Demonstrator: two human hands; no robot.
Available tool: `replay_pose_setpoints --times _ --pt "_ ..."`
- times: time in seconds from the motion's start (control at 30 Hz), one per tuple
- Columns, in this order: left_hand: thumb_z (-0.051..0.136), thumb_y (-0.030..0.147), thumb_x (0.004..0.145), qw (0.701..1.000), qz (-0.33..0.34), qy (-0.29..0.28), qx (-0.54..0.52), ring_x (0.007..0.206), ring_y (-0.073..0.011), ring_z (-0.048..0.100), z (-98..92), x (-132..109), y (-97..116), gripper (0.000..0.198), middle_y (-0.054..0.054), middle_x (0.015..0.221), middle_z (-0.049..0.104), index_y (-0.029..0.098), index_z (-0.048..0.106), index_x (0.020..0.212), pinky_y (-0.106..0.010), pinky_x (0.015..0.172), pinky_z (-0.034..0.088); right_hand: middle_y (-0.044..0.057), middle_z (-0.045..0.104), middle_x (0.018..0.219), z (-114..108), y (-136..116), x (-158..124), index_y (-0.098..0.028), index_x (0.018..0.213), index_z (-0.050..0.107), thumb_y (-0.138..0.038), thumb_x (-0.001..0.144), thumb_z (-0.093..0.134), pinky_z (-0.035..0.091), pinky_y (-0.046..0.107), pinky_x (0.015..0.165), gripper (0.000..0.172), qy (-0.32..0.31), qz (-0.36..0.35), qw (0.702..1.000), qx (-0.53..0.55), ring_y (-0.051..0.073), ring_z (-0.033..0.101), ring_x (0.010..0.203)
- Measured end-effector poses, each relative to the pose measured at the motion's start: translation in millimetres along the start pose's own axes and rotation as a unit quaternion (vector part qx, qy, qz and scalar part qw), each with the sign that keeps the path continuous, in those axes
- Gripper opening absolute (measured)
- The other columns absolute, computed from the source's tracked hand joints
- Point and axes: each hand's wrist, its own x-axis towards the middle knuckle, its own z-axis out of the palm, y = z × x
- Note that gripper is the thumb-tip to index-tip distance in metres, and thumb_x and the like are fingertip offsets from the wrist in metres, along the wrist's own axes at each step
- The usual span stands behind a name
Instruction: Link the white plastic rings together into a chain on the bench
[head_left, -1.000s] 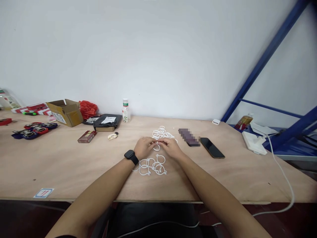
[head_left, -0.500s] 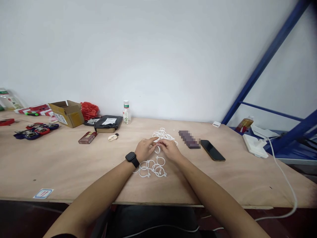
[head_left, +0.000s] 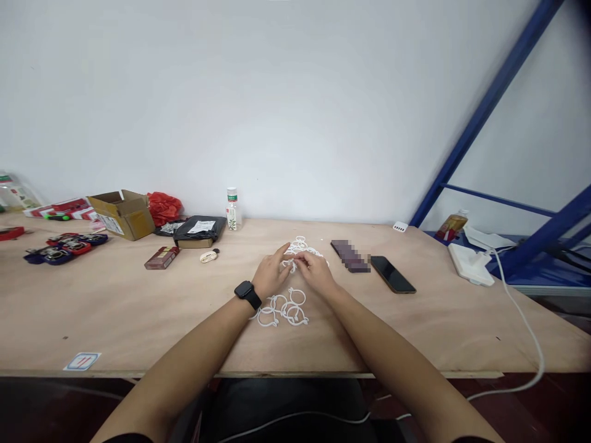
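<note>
Both hands meet over the table around a small white ring [head_left: 288, 263]. My left hand [head_left: 271, 271], with a black watch [head_left: 248, 295] on its wrist, has its fingers closed on the ring's left side. My right hand [head_left: 316, 271] pinches at the same ring from the right. Just beyond the fingers lies a pile of white rings [head_left: 300, 241], partly hidden by the hands. Nearer to me, several more white rings [head_left: 268, 317] lie loosely overlapping on the wood, each with a small clasp.
On the right are a blurred purple object [head_left: 349, 256], a phone [head_left: 393, 274] and a white adapter [head_left: 470, 264] with a cable. Leftward sit a dark red box [head_left: 162, 258], an earphone case [head_left: 209, 256], a black package [head_left: 200, 229], a bottle [head_left: 232, 209] and an open carton [head_left: 122, 215].
The ring between my hands has shifted up and slightly left, nearer the far pile. My left index finger is raised a little more. The whole view has shifted slightly.
</note>
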Motion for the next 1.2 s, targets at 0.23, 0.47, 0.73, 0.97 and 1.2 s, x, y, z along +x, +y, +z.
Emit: replay_pose_setpoints --times 0.23,0.47,0.73,0.97,1.2 --pt "0.062 0.038 0.085 0.991 0.048 -0.113 0.047 0.109 -0.025 0.057 0.1 -2 -5 0.035 -0.008 0.116 0.065 0.021 0.063 0.115 -0.041 0.098 0.042 0.005 0.071 0.1 -17 22 8 -0.023 0.114 0.065 -0.025 0.088 0.054 0.05 0.03 0.077 0.028 0.013 0.002 0.997 -0.076 0.017 0.065 0.075" --pt "0.062 0.042 0.081 0.972 -0.015 -0.218 0.091 0.107 -0.0262 0.055 3.6 -7 -2 0.025 -0.005 0.111 0.066 0.024 0.072 0.095 -0.042 0.097 0.038 0.003 0.073 0.084 -15 8 3 -0.021 0.108 0.069 -0.028 0.087 0.056 0.05 0.025 0.069 0.026 0.043 0.033 0.998 -0.008 0.015 0.065 0.07" --pt "0.047 0.029 0.089 0.972 -0.067 -0.186 0.123 0.093 -0.0231 0.061 0.7 -5 -6 0.023 -0.007 0.092 0.07 0.019 0.066 0.085 -0.038 0.088 0.04 0.003 0.072 0.092 -6 -2 -2 -0.022 0.104 0.07 -0.03 0.082 0.066 0.046 0.026 0.069 0.024 -0.143 0.009 0.99 0.001 0.013 0.062 0.069" --pt "0.053 0.022 0.079 0.971 -0.055 -0.201 0.118 0.096 -0.025 0.061 -4.8 -4 -13 0.018 -0.005 0.097 0.071 0.023 0.071 0.081 -0.041 0.09 0.038 0.001 0.07 0.085 1 2 -6 -0.024 0.099 0.072 -0.027 0.077 0.071 0.043 0.025 0.068 0.022 -0.218 0.008 0.976 -0.019 0.016 0.062 0.077" --pt "0.051 0.019 0.076 0.973 -0.025 -0.206 0.099 0.098 -0.0243 0.062 -7.3 -4 -10 0.025 -0.005 0.097 0.072 0.023 0.072 0.089 -0.042 0.094 0.036 0.001 0.068 0.077 1 9 -5 -0.02 0.079 0.069 -0.01 0.078 0.06 0.039 0.024 0.064 0.014 -0.212 0.01 0.974 -0.072 0.015 0.059 0.071"
